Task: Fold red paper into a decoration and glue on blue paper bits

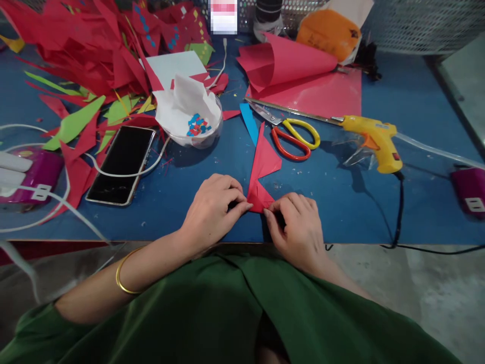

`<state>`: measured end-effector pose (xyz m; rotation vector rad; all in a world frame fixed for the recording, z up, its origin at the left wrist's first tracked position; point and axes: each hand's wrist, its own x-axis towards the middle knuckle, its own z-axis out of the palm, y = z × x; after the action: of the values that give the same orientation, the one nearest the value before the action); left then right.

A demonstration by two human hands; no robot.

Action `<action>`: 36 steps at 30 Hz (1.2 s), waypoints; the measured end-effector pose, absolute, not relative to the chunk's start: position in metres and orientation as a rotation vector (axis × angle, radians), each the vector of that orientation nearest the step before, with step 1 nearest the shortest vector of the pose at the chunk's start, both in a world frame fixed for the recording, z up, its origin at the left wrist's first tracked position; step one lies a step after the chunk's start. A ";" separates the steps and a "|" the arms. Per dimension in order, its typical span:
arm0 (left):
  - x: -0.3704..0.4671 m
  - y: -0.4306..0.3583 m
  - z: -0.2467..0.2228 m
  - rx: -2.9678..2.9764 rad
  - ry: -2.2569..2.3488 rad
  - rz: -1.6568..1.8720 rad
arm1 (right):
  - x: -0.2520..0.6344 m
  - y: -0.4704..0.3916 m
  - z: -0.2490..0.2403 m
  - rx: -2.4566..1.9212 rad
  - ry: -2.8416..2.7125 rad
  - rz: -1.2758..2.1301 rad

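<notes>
A folded red paper piece [260, 174] lies on the blue table, its narrow tip pointing away from me. My left hand [216, 210] pinches its near left corner between thumb and finger. At the near right corner, my right hand [295, 225] grips the same paper with fingertips pressed together. A blue paper strip [249, 123] lies just beyond the red piece. Scissors [288, 132] with one yellow and one red handle rest to its right, blades partly apart. Left of the strip is a bowl [189, 114] lined with white paper, holding small blue and red bits.
A yellow glue gun [373, 139] stands at the right with its cord over the table edge [352, 242]. A phone [122, 164] and white cables lie left. Red paper scraps [83, 45] pile at the back left; red sheets [314, 91] lie behind the scissors.
</notes>
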<state>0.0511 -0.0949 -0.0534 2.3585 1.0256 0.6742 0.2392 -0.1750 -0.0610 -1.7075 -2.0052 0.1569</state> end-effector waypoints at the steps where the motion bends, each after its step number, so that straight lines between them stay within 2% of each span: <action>1: 0.052 -0.095 -0.054 2.351 1.041 0.687 | 0.239 -0.175 -0.061 -1.709 -1.993 0.157; 14: 0.053 -0.099 -0.054 2.424 1.102 0.749 | 0.241 -0.175 -0.065 -1.715 -1.969 0.171; 27: 0.055 -0.104 -0.051 2.554 1.189 0.661 | 0.240 -0.174 -0.066 -1.765 -1.973 0.192; 36: 0.055 -0.105 -0.054 2.898 0.898 0.801 | 0.239 -0.174 -0.066 -1.781 -1.971 0.194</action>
<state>0.0551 -0.1050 -0.0539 2.8980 0.8984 0.8013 0.2394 -0.1738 -0.0656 -1.7808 -1.9709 0.1942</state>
